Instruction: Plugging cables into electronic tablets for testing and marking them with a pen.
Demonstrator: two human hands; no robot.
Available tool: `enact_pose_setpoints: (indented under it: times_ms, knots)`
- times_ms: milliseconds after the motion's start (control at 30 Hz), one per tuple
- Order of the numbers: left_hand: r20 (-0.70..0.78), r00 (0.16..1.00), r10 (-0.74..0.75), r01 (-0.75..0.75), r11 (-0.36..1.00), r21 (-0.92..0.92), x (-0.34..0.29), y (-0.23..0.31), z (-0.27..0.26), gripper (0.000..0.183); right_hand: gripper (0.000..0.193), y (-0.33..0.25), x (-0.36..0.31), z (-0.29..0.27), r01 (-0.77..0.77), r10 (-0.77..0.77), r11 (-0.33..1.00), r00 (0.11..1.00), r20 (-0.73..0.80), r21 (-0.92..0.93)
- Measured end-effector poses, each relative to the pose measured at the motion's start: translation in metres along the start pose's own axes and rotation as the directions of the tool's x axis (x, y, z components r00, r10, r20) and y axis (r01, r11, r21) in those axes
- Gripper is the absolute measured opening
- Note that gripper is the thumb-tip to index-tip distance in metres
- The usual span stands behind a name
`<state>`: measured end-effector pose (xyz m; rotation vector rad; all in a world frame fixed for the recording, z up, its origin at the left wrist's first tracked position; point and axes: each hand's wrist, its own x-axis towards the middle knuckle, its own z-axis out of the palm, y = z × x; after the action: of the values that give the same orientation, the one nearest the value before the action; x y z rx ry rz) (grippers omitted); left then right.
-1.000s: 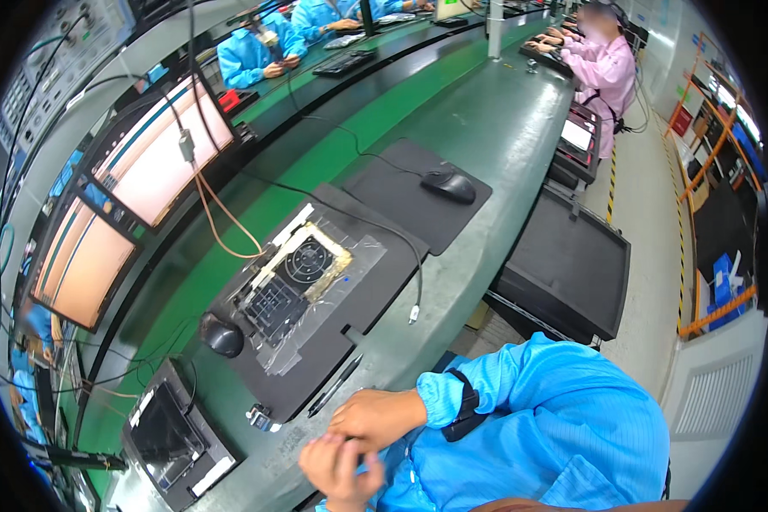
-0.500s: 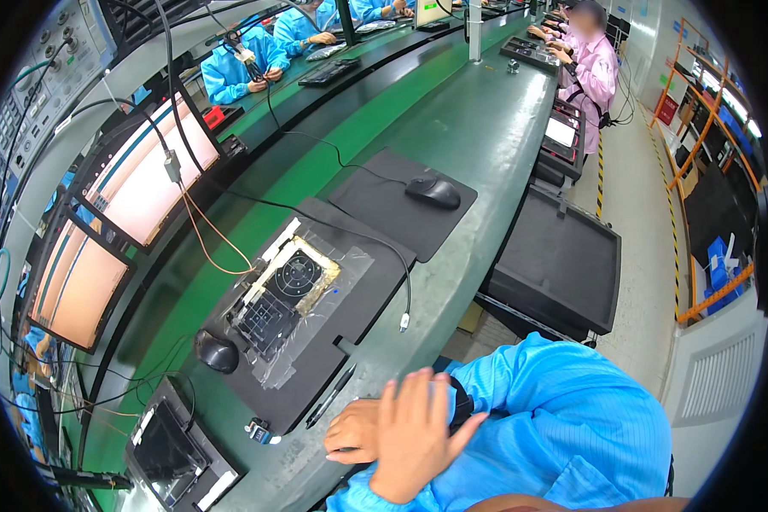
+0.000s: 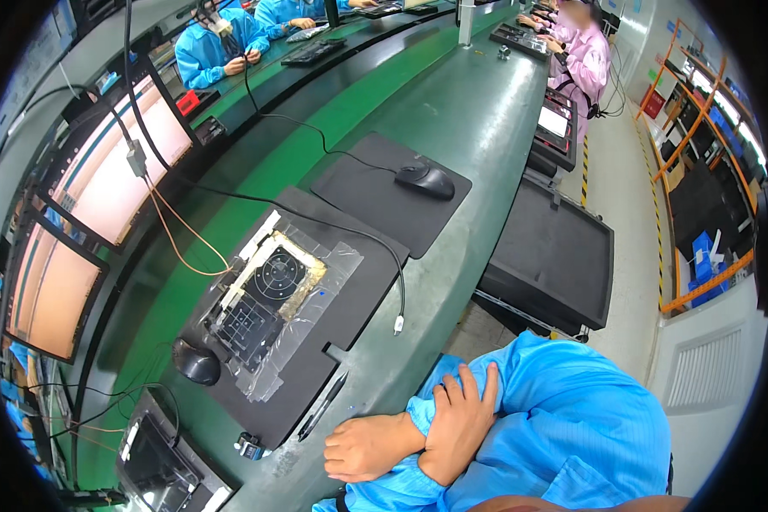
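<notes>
My right hand (image 3: 363, 448) rests at the table's near edge with its fingers curled in, and nothing shows in it. Across the right forearm lies my left hand (image 3: 461, 418), its fingers bent over the blue sleeve (image 3: 510, 363). Just beyond the right hand is a black pen (image 3: 322, 407) on the green table (image 3: 392, 363). A small dark clip-like device (image 3: 249, 445) lies to its left. Farther off, a black fixture with a round target (image 3: 280, 275) is taped onto a dark mat (image 3: 316, 341). A loose white-tipped cable (image 3: 398, 324) ends beside that mat.
Two mice, one on the left (image 3: 196, 362) and one on a mouse pad (image 3: 427, 179), flank the fixture. Lit monitors (image 3: 119, 162) stand at left, above a black framed panel (image 3: 158, 456). A black tray cart (image 3: 555, 247) sits right. Co-workers (image 3: 218, 51) work across the table.
My left hand has moved up and right, from over the right hand onto the right sleeve. The dark wristband on the right wrist is now covered. The view has shifted slightly.
</notes>
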<state>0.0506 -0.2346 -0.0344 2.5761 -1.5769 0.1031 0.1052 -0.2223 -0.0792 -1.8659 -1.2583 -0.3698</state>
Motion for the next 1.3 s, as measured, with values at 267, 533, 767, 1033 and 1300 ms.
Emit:
enact_pose_setpoints:
  times_ms: [267, 533, 767, 1033, 1300]
  knots:
    - [0.01, 0.987, 0.158, -0.154, 0.945, 0.288, -0.003, -0.017, 0.011, 0.048, 0.03, 0.002, 0.004, -0.004, -0.075, 0.07, 0.992, 0.996, 0.052, 0.1]
    - [-0.098, 0.98, 0.175, -0.145, 0.955, 0.259, -0.008, -0.016, 0.044, 0.038, 0.035, 0.01, 0.006, -0.007, -0.029, 0.017, 0.99, 0.996, 0.083, 0.139]
    - [-0.295, 0.955, 0.027, 0.041, 0.974, 0.221, 0.003, -0.005, 0.064, 0.024, 0.036, 0.01, 0.006, -0.007, -0.017, 0.014, 0.987, 1.0, 0.022, 0.161]
    - [-0.04, 0.997, 0.066, -0.063, 0.996, 0.07, 0.007, -0.019, 0.009, 0.05, 0.037, 0.006, 0.006, -0.003, -0.09, 0.088, 0.979, 0.996, 0.02, 0.183]
    - [0.053, 0.998, 0.036, -0.028, 0.988, -0.149, 0.008, -0.014, -0.009, 0.05, 0.033, 0.006, 0.007, -0.016, -0.163, 0.146, 0.966, 0.984, 0.097, 0.202]
